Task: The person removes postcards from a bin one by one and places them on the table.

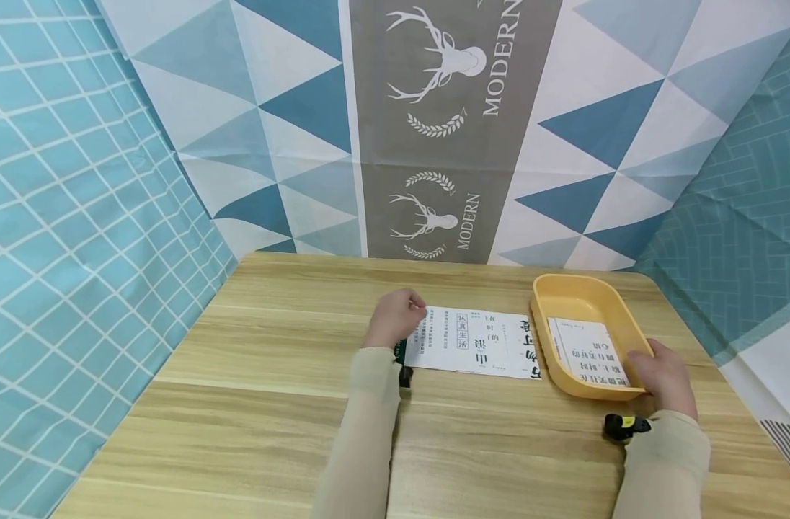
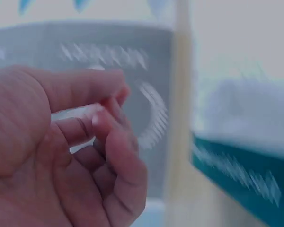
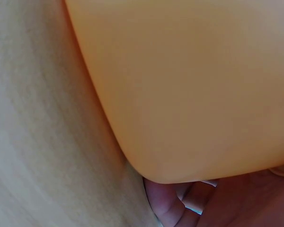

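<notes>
Right hand [image 1: 669, 378] grips yellow tray [image 1: 578, 301], long axis pointing away; left hand [image 1: 393, 318] curled

Backed by a wall covering [image 1: 395, 155] in blue, pale blue and white triangles [image 1: 605, 122], split by a grey central band [image 1: 434, 155] with white deer heads [image 1: 465, 61], leaf sprigs [image 1: 437, 131] and sideways MODERN lettering [image 1: 502, 58]. Flanked left by turquoise white-gridded sheeting [image 1: 64, 238], right by teal brick-patterned sheeting [image 1: 752, 194], creased in places. Set around a light wood-grain counter [image 1: 259, 404] with rounded far corners, lit softly and evenly.
</notes>
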Available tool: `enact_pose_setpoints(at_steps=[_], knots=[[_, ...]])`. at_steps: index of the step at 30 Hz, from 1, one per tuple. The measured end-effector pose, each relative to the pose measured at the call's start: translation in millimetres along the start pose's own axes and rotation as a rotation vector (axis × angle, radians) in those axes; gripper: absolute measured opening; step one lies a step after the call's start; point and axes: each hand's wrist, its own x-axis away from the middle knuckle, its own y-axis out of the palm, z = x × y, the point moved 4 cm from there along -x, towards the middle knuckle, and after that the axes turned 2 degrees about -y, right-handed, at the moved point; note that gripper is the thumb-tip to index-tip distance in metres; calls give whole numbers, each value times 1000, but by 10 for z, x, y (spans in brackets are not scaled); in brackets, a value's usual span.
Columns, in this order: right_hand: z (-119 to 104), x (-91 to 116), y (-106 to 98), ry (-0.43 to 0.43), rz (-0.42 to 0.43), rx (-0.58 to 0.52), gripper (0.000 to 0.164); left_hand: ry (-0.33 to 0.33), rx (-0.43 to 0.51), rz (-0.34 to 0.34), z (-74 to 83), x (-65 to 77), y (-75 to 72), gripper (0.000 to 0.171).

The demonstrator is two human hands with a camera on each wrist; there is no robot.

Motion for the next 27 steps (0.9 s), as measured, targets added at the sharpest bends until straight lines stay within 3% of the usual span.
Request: enact_pose_setpoints(at_steps=[4, 8, 14, 17, 19, 22, 27], knots=[[18, 7, -12, 13, -10, -23, 67, 138, 27, -62, 466, 170, 53, 10], [29, 10, -25, 21, -15, -56, 66, 287, -4, -96, 966, 420, 233, 15], [35, 7, -29, 1, -7, -44, 66, 659, -163, -94, 1621, 822, 757, 13], [30, 1, -30, -33, -8, -22, 66, 761, -254, -84, 1802, 863, 1051, 10], [24, -1, -37, -52, -7, -8, 65, 756, -289, -108, 1861, 806, 1250, 11], [23, 3, -44, -61, -3, -4, 65, 690, -336, -162, 1877, 664, 1540, 17], [4, 12, -41, -81, 10, 9, 64, 592, -553, -151, 1898, 498, 1874, 22]])
